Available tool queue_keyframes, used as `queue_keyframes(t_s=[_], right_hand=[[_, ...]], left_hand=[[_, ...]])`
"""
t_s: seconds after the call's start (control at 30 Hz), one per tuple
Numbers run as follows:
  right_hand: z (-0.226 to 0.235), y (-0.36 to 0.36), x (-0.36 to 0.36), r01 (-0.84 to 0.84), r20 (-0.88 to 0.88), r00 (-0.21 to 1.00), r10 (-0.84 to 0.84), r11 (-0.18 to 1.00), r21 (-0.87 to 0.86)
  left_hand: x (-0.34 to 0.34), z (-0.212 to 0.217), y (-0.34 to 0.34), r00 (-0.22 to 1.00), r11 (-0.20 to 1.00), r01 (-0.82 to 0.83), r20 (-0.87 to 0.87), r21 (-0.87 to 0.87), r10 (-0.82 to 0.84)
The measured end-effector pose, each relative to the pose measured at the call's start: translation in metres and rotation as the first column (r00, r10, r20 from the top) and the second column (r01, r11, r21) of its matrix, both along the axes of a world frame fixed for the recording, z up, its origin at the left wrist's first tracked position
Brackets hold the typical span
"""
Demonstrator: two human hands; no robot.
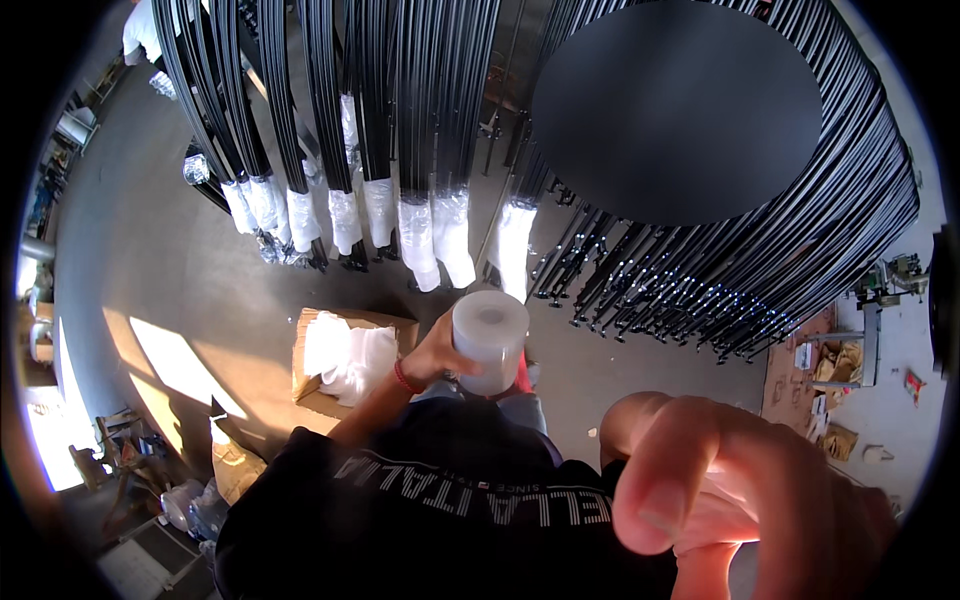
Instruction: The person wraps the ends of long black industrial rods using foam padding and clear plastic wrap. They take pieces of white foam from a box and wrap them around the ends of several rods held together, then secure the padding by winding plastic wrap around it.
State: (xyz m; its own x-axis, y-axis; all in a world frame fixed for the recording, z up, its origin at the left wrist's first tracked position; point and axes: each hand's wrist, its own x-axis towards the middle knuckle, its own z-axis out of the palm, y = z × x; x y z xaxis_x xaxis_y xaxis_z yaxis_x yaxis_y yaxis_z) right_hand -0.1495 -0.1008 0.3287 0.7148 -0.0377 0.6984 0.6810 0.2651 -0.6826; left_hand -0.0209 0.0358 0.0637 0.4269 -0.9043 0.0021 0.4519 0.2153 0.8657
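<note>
White and near upright, the roll (488,345) sat gripped in the left hand (432,352), this side of the rods (450,120); the right hand (780,470) curled well apart, contents unclear.

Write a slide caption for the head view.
The person's left grip holds a translucent white cylindrical roll before long slender black rods, right grip in close foreground.

Carton (405,332) to the left of the roll (490,345), rod bundles (415,110) beyond both
</note>
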Motion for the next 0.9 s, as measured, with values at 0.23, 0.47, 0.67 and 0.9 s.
queue_keyframes(t_s=[0.23, 0.47, 0.67, 0.9], right_hand=[[0.003, 0.000, -0.011, -0.122, 0.171, 0.980, 0.100, 0.985, 0.124], [0.000, 0.002, -0.020, -0.127, 0.242, 0.965, 0.100, 0.987, 0.098], [-0.014, -0.018, -0.029, -0.059, 0.226, 0.973, 0.054, 0.998, 0.016], [-0.166, -0.051, 0.002, 0.031, -0.557, 0.633, -0.538, 0.736, -0.676]], left_hand=[[-0.011, 0.027, 0.002, 1.000, 1.000, -0.002, 0.017, -0.022, 0.002], [-0.015, 0.018, -0.006, 0.990, 0.988, -0.095, -0.112, -0.119, 0.082], [-0.019, 0.017, -0.018, 0.960, 0.980, -0.119, -0.269, -0.158, 0.073], [-0.025, -0.010, -0.029, 1.000, 0.999, -0.012, 0.004, 0.048, 0.012]])
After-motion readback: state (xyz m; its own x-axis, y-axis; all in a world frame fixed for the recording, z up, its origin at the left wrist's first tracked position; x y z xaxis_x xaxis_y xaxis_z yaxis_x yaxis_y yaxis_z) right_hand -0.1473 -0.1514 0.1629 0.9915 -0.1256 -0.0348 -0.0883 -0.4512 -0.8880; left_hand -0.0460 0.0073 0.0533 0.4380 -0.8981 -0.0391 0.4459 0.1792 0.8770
